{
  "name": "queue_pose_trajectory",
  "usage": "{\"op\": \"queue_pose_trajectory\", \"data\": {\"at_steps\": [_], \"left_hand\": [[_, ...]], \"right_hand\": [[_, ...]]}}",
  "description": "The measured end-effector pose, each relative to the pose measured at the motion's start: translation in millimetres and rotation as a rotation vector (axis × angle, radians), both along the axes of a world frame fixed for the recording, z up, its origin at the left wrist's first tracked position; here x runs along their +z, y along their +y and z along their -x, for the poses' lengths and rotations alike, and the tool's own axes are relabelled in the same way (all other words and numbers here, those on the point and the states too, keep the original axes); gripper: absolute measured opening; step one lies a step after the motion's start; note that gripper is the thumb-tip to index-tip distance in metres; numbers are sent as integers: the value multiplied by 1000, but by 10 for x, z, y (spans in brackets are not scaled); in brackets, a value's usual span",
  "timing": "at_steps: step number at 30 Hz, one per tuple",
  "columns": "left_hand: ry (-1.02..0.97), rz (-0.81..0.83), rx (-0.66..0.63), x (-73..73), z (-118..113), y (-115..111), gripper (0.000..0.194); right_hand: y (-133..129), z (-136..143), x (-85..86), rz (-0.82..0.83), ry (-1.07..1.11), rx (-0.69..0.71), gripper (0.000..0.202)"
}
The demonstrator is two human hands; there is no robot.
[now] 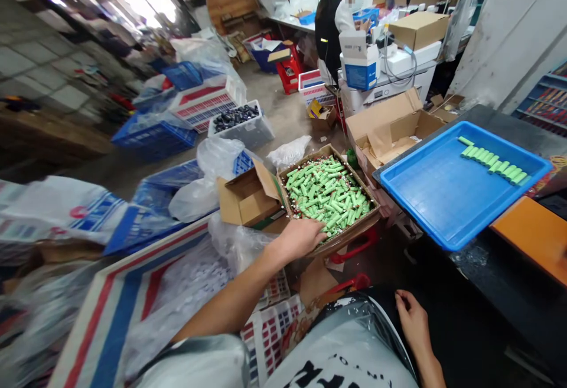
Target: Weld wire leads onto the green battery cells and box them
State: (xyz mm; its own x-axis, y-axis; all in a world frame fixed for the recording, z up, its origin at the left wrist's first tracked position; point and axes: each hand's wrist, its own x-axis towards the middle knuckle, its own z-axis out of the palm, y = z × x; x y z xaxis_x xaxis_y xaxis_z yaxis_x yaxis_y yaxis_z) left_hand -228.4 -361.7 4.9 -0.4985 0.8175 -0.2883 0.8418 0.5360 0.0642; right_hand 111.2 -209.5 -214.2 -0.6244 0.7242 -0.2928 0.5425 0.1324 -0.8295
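My left hand (302, 238) reaches over the near rim of a cardboard box (376, 204) heaped with green cylindrical battery cells (330, 190). Its fingers are drawn together and bent down among the cells at the near edge; what lies under the fingertips is hidden. Low by my right thigh hangs my right hand (413, 319), fingers curled, with nothing visible in them. To the right, a blue tray (429, 193) rests on a dark table (482, 264). A row of similar green cells (496, 163) lies near its far side.
An open carton (241, 199) stands just left of the box. Beyond it are a clear bin of dark parts (239, 119) and blue crates (153, 134). Ahead, a co-worker (330, 22) is at a cluttered bench. An orange panel (535, 234) lies beside the tray.
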Motion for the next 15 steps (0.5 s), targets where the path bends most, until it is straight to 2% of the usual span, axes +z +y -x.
{"op": "queue_pose_trajectory", "data": {"at_steps": [2, 4, 6, 8, 11, 13, 15], "left_hand": [[70, -12, 56, 80, 83, 137, 34], [119, -153, 14, 15, 181, 289, 37], [100, -308, -115, -178, 243, 423, 40], [58, -397, -210, -431, 244, 510, 42], [79, -412, -214, -748, 213, 545, 44], [115, -412, -230, -830, 230, 543, 44], [135, -417, -275, -777, 272, 555, 43]], "right_hand": [[-4, -8, -6, -3, 13, -17, 55], [-13, -6, -7, -5, 25, -36, 53], [-30, 3, 3, -8, 43, -68, 51], [-57, 18, 24, -17, 78, -93, 50], [-95, 65, 79, -61, 160, -123, 44], [-109, 102, 137, -133, 229, -145, 36], [-125, 118, 218, -260, 272, -160, 27]]}}
